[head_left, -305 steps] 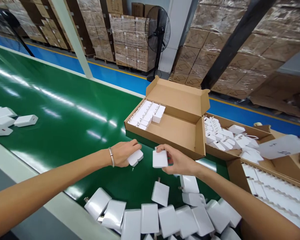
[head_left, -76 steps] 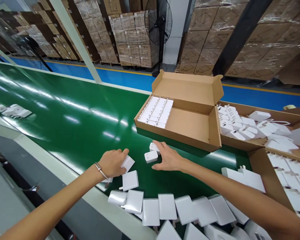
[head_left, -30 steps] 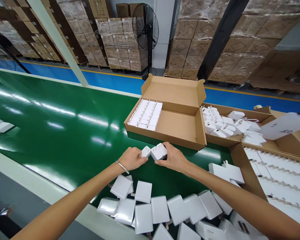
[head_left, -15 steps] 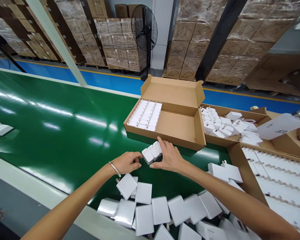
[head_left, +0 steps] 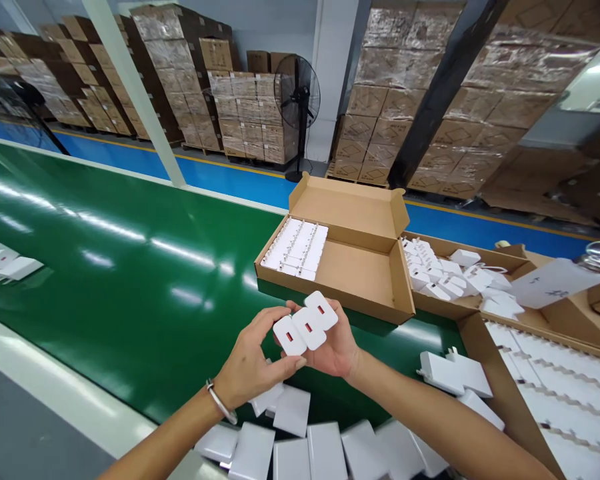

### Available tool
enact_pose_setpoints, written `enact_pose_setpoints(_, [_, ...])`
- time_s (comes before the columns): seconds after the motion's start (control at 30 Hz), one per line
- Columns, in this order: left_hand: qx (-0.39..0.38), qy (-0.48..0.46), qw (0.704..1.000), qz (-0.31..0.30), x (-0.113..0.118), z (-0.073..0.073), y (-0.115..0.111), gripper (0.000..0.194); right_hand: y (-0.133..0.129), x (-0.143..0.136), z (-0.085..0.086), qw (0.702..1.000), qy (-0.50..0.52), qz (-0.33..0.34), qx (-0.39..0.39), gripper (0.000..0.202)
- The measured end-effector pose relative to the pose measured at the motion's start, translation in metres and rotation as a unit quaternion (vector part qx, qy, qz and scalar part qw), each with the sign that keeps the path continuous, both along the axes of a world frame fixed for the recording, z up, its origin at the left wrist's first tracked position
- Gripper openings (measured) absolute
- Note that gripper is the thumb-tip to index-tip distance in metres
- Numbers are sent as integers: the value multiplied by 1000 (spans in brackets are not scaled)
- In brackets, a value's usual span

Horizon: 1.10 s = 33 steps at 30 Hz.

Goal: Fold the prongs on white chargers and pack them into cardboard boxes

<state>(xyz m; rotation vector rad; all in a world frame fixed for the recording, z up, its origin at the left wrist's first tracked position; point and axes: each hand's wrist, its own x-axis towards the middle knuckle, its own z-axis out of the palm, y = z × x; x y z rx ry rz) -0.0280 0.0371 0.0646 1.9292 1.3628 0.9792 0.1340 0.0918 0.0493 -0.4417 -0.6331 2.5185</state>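
Note:
Three white USB chargers (head_left: 309, 327) sit side by side in a slanting row between my hands, their faces with red USB ports turned up toward me. My left hand (head_left: 250, 360) pinches the near-left end of the row between thumb and fingers. From behind and below, my right hand (head_left: 341, 348) grips the same chargers; some of its fingers are hidden by them. Beyond my hands stands an open cardboard box (head_left: 365, 261), its left part filled with rows of white chargers (head_left: 295, 245), prongs showing. Loose white chargers (head_left: 293, 410) lie on the green belt below my hands.
At the right, one carton holds jumbled chargers (head_left: 437, 270) and another holds neat rows (head_left: 565, 380). A labelled white bottle (head_left: 555, 287) leans there. More chargers (head_left: 10, 261) lie at the belt's far left. Behind stand a fan (head_left: 297, 93) and wrapped carton stacks (head_left: 253, 120).
The row of chargers has been lifted off the belt and tipped so its port faces show. My left hand has closed on it, and my right hand has turned palm-up behind it.

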Motion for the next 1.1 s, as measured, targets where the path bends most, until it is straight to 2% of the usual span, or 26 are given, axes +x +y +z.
enact_pose_setpoints(0.07, [3,-12,1000,5,3,4,-3,50,-4,-2,0,998,37,11,-42,50])
enact_pose_setpoints(0.17, [-6,-20,1000,5,3,6,-4,50,-7,-3,-2,997,43,18,-68,49])
enact_pose_setpoints(0.37, [-32,-25,999,4,4,7,-2,47,-6,-2,1,997,-38,-16,-65,46])
enact_pose_setpoints(0.57, [-49,-6,999,13,13,10,4,47,-3,-1,-4,998,-12,-22,-61,45])
enact_pose_setpoints(0.67, [-59,15,997,46,18,9,16,29,-10,-2,-4,997,-41,-16,-55,46])
enact_pose_setpoints(0.73, [-62,22,995,70,17,8,27,32,-14,3,-1,998,-60,-6,-32,46])
enact_pose_setpoints(0.8, [-61,35,995,75,10,8,35,39,-9,16,6,996,-78,-12,31,46])
enact_pose_setpoints(0.87, [-61,67,996,6,0,7,37,29,10,37,15,980,-119,-55,147,48])
enact_pose_setpoints(0.9, [-64,92,992,-61,-5,6,35,23,26,51,19,959,-159,-88,219,49])
enact_pose_setpoints(0.93, [-70,121,981,-133,-10,2,30,29,45,65,22,923,-217,-115,295,50])
enact_pose_setpoints(0.97, [-74,152,967,-192,-13,-4,25,44,67,79,22,870,-293,-140,371,49])
enact_pose_setpoints(1.0, [-74,183,953,-230,-17,-12,19,58,90,92,20,797,-383,-158,440,48])
enact_pose_setpoints(1.03, [-69,210,944,-246,-19,-21,14,67,114,103,16,707,-477,-164,495,46])
enact_pose_setpoints(1.07, [-61,232,939,-247,-20,-33,10,70,137,111,9,615,-561,-173,526,44])
enact_pose_setpoints(1.1, [-50,246,938,-240,-21,-45,8,70,158,117,1,542,-622,-170,539,43])
